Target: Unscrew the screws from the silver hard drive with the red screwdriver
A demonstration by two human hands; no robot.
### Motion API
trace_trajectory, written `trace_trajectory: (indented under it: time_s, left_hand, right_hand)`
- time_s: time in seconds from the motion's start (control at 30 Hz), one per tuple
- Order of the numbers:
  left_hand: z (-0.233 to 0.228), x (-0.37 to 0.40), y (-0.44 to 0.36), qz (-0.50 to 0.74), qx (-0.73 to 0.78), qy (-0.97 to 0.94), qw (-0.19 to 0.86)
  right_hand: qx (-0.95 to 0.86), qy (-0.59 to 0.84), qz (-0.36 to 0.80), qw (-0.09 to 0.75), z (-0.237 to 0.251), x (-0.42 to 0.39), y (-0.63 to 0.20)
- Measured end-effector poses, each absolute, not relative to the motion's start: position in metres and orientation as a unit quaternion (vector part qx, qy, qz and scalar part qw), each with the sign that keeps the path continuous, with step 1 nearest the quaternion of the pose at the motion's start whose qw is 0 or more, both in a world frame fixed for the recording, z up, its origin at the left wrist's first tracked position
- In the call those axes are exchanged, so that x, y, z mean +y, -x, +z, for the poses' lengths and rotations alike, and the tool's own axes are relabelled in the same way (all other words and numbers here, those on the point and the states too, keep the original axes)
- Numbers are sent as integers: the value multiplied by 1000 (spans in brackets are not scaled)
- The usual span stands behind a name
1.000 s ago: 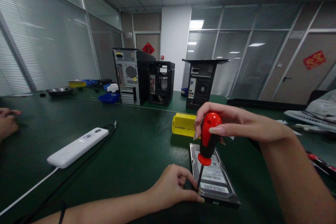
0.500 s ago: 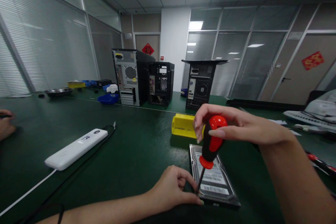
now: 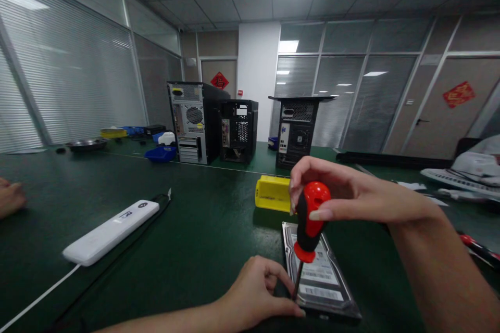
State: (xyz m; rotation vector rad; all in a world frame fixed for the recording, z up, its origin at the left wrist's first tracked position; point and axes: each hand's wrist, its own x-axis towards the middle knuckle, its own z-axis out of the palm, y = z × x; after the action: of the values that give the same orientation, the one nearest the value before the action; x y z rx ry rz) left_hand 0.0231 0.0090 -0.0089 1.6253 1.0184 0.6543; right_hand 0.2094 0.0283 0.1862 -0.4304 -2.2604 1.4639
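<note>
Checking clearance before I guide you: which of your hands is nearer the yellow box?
Right. The right hand, gripping the screwdriver, is just beside the yellow box; the left hand rests lower, at the hard drive.

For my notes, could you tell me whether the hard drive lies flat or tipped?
Flat: the hard drive rests label-up on the green table.

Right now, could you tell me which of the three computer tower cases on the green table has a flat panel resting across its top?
The rightmost black computer tower case, standing apart; the other two stand side by side without one.
</note>
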Motion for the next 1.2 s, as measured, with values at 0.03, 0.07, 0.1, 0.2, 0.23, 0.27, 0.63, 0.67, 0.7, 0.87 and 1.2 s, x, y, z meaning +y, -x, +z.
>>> trace_trajectory:
  time_s: [0.03, 0.07, 0.1, 0.2, 0.23, 0.27, 0.63, 0.67, 0.7, 0.87, 1.2]
  left_hand:
    - [-9, 9, -23, 274, 427, -681, 529]
    - [-8, 9, -24, 275, 426, -681, 528]
    - [-8, 9, -24, 278, 423, -683, 527]
    - [-8, 9, -24, 282, 419, -683, 527]
    - [-9, 9, -24, 282, 420, -680, 530]
    - [-9, 9, -23, 281, 421, -678, 533]
    - [-10, 10, -23, 286, 413, -671, 546]
    - [-10, 10, -23, 285, 413, -671, 547]
    - [-10, 9, -22, 284, 413, -672, 546]
    - [-10, 10, -22, 274, 427, -682, 527]
    - [-7, 9, -22, 272, 417, -685, 531]
  right_hand:
    - [-806, 152, 532, 208, 186, 28, -210]
    - [-803, 149, 538, 210, 186, 29, -211]
    - [-801, 144, 541, 210, 186, 29, -211]
    - [-810, 126, 536, 202, 188, 29, -215]
    - [-815, 118, 530, 200, 188, 28, -217]
    - [-821, 110, 525, 197, 189, 28, -218]
    - [-806, 162, 538, 188, 188, 25, -202]
    - [-798, 157, 550, 188, 188, 25, -200]
    - [-792, 152, 560, 189, 187, 26, -199]
    - [-782, 139, 576, 194, 184, 28, -197]
    - [-797, 131, 550, 210, 185, 35, -202]
